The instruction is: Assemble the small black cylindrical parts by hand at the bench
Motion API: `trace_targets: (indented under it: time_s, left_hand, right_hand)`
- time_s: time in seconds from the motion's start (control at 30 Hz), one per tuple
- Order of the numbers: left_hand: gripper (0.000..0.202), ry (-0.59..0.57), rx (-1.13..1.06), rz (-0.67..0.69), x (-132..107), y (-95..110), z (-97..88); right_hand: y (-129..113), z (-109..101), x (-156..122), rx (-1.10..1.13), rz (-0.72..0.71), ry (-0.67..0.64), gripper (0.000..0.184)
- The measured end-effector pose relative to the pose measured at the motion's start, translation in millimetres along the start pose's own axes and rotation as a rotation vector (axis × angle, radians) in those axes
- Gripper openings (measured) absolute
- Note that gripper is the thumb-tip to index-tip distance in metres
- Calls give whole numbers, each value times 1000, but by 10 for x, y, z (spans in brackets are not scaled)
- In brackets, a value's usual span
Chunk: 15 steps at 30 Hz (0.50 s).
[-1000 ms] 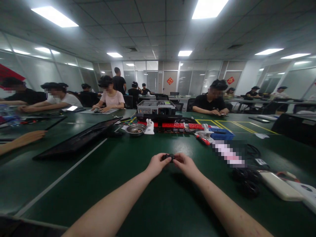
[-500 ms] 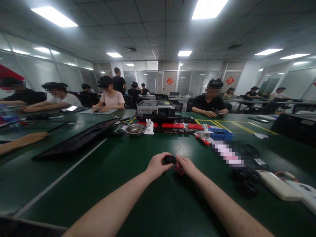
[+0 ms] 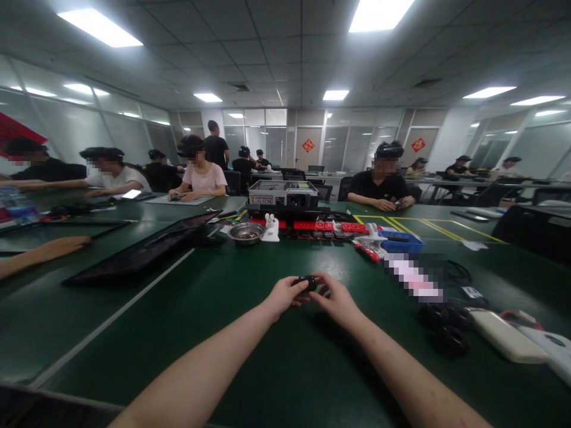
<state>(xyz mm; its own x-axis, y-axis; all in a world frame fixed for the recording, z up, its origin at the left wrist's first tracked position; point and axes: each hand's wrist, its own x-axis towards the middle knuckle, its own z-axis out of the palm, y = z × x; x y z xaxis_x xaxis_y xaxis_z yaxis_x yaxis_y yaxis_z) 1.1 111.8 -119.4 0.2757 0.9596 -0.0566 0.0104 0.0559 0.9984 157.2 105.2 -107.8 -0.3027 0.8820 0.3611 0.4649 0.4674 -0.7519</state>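
Over the green table (image 3: pixel 232 356), my left hand (image 3: pixel 285 295) grips a small black cylindrical part (image 3: pixel 306 283), with the thumb lying across it. The exact kind of this part is too small to make out. My right hand (image 3: pixel 333 295) is at the part's right end, its index finger and thumb curved around that end. Part of the cylinder is hidden by my fingers.
Ahead lie a metal bowl (image 3: pixel 247 233) with small pieces, a white stand (image 3: pixel 270 229), red strips (image 3: pixel 307 226) and a blue tray (image 3: pixel 404 242). Black rings (image 3: pixel 450 339) and a cream case (image 3: pixel 508 336) are at right. A flat black panel (image 3: pixel 147 249) and a co-worker's arm (image 3: pixel 49 254) are left.
My right hand has opened its grasp and moved its fingers around the part's right end. My left thumb now lies over the part. At left, the co-worker's dark bar has come down onto the table.
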Motion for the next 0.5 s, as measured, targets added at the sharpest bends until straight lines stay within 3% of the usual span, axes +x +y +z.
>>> trace_targets:
  time_s: [0.13,0.2,0.3,0.43,0.5]
  left_hand:
    - [36,103,416,242,-94,80,7]
    - [35,111,632,368,-151,125,12]
    - [36,95,752,447,-202,166,20]
    - [37,107,703,424,-166,131,10]
    - [42,101,580,348,-118,87,4]
  right_hand:
    - [52,18,32,114,208,17,37]
    - [79,20,56,189,373,-47,36]
    - [101,26,76,268,514,-175,37]
    - [91,41,68,278,471,-188,26]
    - [61,29,54,230,355,-131,19]
